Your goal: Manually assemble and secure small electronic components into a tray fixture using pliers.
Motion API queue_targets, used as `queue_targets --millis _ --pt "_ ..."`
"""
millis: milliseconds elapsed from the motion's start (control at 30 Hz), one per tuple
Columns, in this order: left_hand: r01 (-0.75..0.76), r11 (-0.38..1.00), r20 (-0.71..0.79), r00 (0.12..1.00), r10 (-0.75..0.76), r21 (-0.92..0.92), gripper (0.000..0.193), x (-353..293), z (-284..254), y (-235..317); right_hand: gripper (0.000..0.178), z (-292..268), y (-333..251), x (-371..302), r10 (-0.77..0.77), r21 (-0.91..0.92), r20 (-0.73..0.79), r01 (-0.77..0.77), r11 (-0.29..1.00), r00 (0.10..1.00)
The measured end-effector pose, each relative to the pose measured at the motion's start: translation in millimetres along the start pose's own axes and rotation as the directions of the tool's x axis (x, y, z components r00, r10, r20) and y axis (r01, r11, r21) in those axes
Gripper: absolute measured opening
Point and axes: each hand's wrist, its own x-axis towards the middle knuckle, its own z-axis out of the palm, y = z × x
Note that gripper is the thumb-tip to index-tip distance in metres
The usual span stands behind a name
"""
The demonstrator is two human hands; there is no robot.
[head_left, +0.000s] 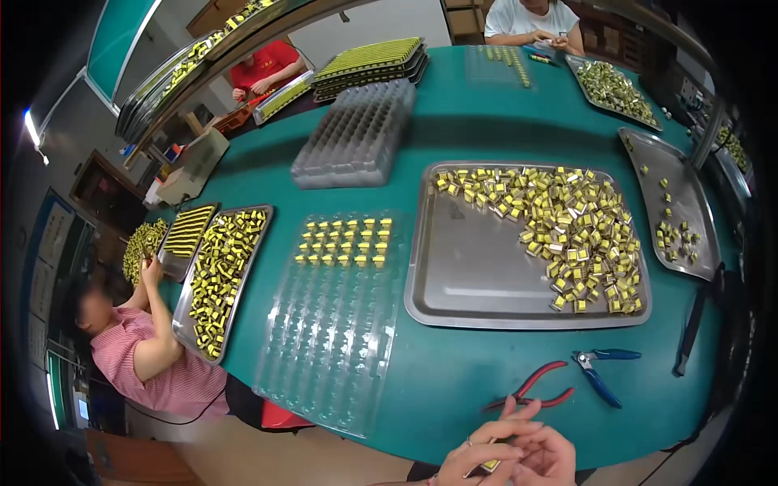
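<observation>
Down at the near edge of the desk (pixel 454 381), my left hand (pixel 474 458) and right hand (pixel 547 458) meet, and between their fingers sits a small yellow part (pixel 491 465). My left grip is pinched closed on it; only a sliver of yellow with a dark edge shows, the rest hidden by fingers. My right hand curls against the left, fingers bent, touching the same spot, but I cannot tell whether it truly grips the part.

Far left, a person in a striped pink shirt (pixel 154 364) reaches toward a metal tray of yellow parts (pixel 219 275) stood in rows. Next comes a clear plastic pocket tray (pixel 332 324), its far rows filled with yellow parts, the near pockets bare. Beyond it lies a stack of clear trays (pixel 356 134).

Right of centre, a large metal tray (pixel 470 275) holds a loose heap of yellow parts (pixel 575 235) crowded to its right and far sides. Just beyond my hands lie red-handled pliers (pixel 539 389), then blue-handled cutters (pixel 600 368) beside them. Far right, another metal tray (pixel 673 194) carries a few scattered parts.
</observation>
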Motion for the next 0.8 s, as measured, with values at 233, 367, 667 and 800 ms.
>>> queue_targets --millis 233,367,667,800 --pt "-0.014 1.0 -0.004 1.0 0.014 0.012 0.019 2 -7 -20 0.031 -13 5 11 -0.007 -0.099 0.007 0.007 0.995 1.0" --pt "-0.013 0.998 0.029 0.999 0.015 -0.061 0.019 -1 -6 -17 0.027 -22 2 0 0.088 -0.23 0.004 -0.085 0.969 0.996" --pt "0.266 0.947 -0.016 0.962 -0.273 -0.18 0.025 -8 -1 -7 0.021 -41 22 -6 -0.008 -0.249 0.131 0.041 0.968 0.991" --pt "0.217 0.963 -0.086 0.969 -0.232 -0.157 0.026 0 7 -7 0.027 -38 16 -1 0.005 -0.393 0.11 0.039 0.919 0.994"
